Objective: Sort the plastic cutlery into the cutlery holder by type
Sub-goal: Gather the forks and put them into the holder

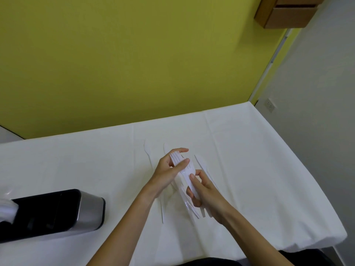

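Your left hand (166,170) and right hand (203,191) close their fingers around a bundle of white plastic forks (181,169) above the white worktop (249,169); the cutlery holder (57,212) stands well left.

The cutlery holder (57,212) was cut off at the left edge, and white cutlery (148,150) blurred into the tablecloth (269,169).

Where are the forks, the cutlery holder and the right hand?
forks (177,157): head view, on the tines.
cutlery holder (88,210): head view, on its steel side.
right hand (203,191): head view, on the knuckles.
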Demonstrator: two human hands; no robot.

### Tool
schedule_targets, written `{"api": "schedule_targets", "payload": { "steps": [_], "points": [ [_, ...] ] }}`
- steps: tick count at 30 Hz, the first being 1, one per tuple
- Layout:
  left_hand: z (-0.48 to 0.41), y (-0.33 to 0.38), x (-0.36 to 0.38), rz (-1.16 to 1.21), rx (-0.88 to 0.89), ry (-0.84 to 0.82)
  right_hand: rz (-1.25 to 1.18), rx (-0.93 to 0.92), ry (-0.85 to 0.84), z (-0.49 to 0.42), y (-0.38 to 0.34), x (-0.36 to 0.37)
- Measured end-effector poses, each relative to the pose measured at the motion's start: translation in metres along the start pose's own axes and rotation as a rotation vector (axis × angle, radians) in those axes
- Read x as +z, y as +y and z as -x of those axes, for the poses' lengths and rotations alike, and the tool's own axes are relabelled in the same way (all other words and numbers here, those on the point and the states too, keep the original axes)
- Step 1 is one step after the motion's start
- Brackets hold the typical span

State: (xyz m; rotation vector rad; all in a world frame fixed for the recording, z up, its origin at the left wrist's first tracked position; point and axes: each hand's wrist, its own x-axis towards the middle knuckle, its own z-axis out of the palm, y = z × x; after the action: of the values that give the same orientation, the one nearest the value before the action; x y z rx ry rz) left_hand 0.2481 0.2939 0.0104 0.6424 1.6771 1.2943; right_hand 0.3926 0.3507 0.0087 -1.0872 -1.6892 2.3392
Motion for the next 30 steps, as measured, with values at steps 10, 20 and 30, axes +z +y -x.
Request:
{"api": "schedule_targets", "payload": {
  "steps": [10, 20, 30],
  "points": [
    [-0.005, 0.02, -0.016, -0.192, -0.022, -0.175, 0.332, -0.046, -0.188, 0.008, -0.01, -0.019],
    [0.004, 0.014, -0.014, -0.137, 0.028, -0.019, 0.473, -0.069, -0.029, 0.006, -0.009, -0.009],
    [0.011, 0.024, -0.044, -0.228, -0.085, -0.131, 0.51, 0.055, -0.388, -0.007, -0.028, -0.001]
  ]
}}
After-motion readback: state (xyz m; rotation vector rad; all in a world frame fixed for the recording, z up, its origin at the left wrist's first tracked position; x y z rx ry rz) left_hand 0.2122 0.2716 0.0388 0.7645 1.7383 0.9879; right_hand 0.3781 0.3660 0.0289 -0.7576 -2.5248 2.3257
